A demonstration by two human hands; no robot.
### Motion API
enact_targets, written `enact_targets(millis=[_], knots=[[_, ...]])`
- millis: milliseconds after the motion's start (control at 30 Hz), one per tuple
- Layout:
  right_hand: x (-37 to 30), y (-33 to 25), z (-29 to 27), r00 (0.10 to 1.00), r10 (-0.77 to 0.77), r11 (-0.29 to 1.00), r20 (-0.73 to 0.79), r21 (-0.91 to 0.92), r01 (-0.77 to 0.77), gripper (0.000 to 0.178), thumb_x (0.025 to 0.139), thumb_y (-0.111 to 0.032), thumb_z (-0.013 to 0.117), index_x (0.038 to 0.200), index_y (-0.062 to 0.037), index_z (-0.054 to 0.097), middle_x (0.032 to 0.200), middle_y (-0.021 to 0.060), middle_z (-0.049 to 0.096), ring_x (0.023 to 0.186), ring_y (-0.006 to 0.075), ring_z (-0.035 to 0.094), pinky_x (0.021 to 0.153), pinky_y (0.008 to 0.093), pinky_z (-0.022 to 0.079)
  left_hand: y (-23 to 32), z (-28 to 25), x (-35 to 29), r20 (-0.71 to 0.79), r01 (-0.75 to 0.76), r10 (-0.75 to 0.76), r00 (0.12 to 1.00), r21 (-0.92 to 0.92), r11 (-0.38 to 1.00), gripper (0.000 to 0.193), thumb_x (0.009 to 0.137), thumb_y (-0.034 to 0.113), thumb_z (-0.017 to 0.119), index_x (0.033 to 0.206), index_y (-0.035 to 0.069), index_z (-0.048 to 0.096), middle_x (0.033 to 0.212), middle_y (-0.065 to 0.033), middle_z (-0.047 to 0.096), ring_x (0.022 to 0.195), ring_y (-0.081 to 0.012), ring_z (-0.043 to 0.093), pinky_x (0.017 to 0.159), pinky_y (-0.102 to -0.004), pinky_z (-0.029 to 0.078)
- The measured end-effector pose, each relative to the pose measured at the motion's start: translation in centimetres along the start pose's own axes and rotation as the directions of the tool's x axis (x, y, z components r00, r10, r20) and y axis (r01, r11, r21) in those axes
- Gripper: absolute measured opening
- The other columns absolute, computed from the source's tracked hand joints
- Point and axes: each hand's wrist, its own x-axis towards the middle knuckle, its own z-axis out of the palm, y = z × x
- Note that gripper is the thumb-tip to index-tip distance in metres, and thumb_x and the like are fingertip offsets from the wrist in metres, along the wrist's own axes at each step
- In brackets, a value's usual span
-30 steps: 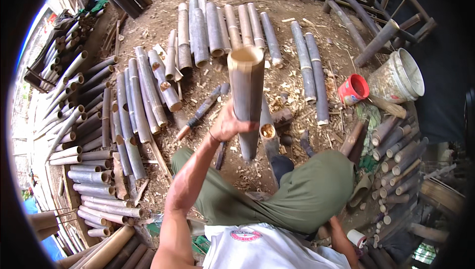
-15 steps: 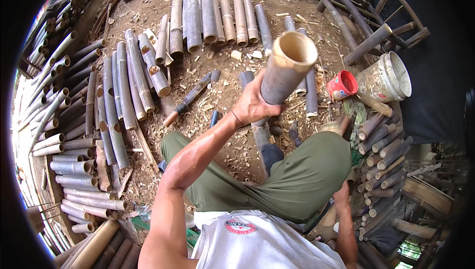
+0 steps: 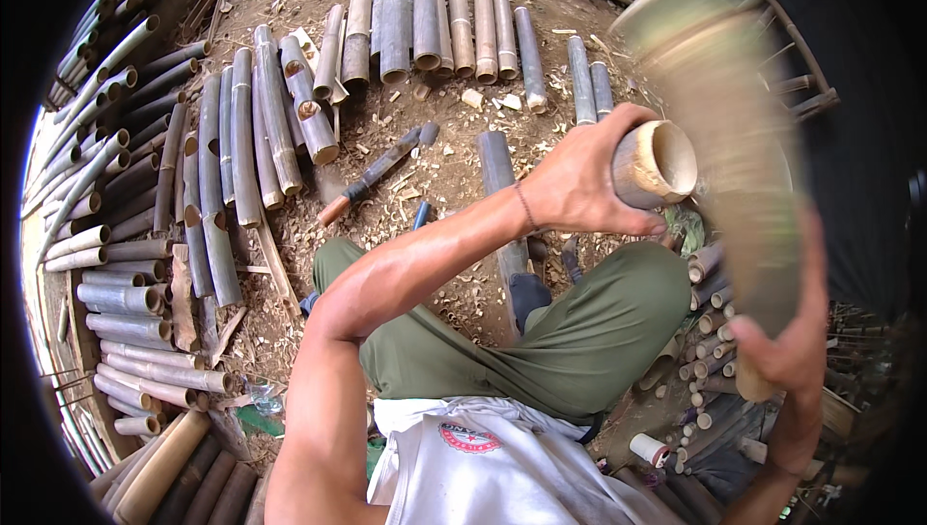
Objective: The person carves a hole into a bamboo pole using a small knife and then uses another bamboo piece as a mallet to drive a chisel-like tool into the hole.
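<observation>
My left hand (image 3: 584, 172) is closed round a short, thick bamboo tube (image 3: 632, 170), whose pale open end points right, above my right knee. On the right, my right hand (image 3: 792, 332) grips the lower part of a long, broad piece (image 3: 739, 168), brownish with green-tinged edges. Motion smears it, so I cannot tell its kind. Its upper end reaches far up past the tube, and in this view it lies very close to the tube's open end; whether they touch I cannot tell.
Bamboo tubes (image 3: 425, 23) stand in an arc on the chip-strewn ground. A tool with an orange-brown handle (image 3: 334, 209) lies before my knees. Bamboo is stacked at left (image 3: 130, 303) and cut pieces at right (image 3: 710, 361). A white cylinder (image 3: 649, 449) lies by my right hip.
My left hand has moved right and tipped the tube sideways. My right hand has risen from beside my right hip, bringing up the long piece, which now covers the buckets.
</observation>
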Motion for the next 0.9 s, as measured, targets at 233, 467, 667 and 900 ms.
enact_targets(millis=[233, 467, 667, 900], knots=[[0.2, -3.5, -0.1, 0.999, -0.023, 0.996, -0.043, 0.085, 0.026, 0.1, 0.069, -0.034, 0.08, 0.147, 0.0051, 0.031, 0.13, 0.0188, 0.052, 0.119, 0.0296, 0.054, 0.103, 0.0402, 0.041, -0.3, -0.3, 0.1, 0.073, 0.018, -0.015, 0.997, -0.044, 0.999, 0.067, 0.057, 0.026, 0.085, 0.114, 0.002, 0.059, 0.1, -0.0161, 0.068, 0.095, -0.0278, 0.069, 0.085, -0.037, 0.054], [1.1, -1.0, 3.6, 0.971, 0.063, 0.996, 0.231, -0.082, -0.045, 0.104, 0.071, -0.03, 0.077, 0.151, 0.0067, 0.021, 0.141, 0.0202, 0.042, 0.127, 0.0289, 0.047, 0.107, 0.0395, 0.037, -1.2, -0.1, 0.0, 0.129, 0.026, -0.018, 0.991, -0.064, 0.998, 0.066, 0.055, 0.027, 0.082, 0.11, -0.002, 0.059, 0.096, -0.0216, 0.07, 0.089, -0.0364, 0.069, 0.08, -0.0409, 0.055], [-1.6, -1.4, 1.3, 0.992, 0.117, 0.992, 0.054, 0.047, -0.12, 0.109, 0.074, -0.039, 0.077, 0.152, 0.0058, 0.016, 0.144, 0.0201, 0.04, 0.131, 0.0276, 0.043, 0.109, 0.0386, 0.034, -1.1, -0.9, -0.5, 0.148, 0.038, -0.033, 0.988, -0.029, 0.999, 0.071, 0.057, 0.026, 0.084, 0.118, 0.002, 0.057, 0.098, -0.0176, 0.07, 0.093, -0.0327, 0.07, 0.084, -0.0382, 0.055], [-0.7, 0.4, 3.8, 0.968, 0.136, 0.977, 0.213, -0.19, -0.096, 0.113, 0.072, -0.038, 0.078, 0.153, 0.0048, 0.013, 0.144, 0.0193, 0.04, 0.13, 0.0276, 0.043, 0.109, 0.0378, 0.033, -1.4, -0.7, -0.6, 0.209, 0.04, -0.032, 0.977, -0.036, 0.999, 0.069, 0.058, 0.027, 0.084, 0.115, 0.0, 0.057, 0.096, -0.0183, 0.07, 0.091, -0.0332, 0.07, 0.082, -0.0392, 0.055]])
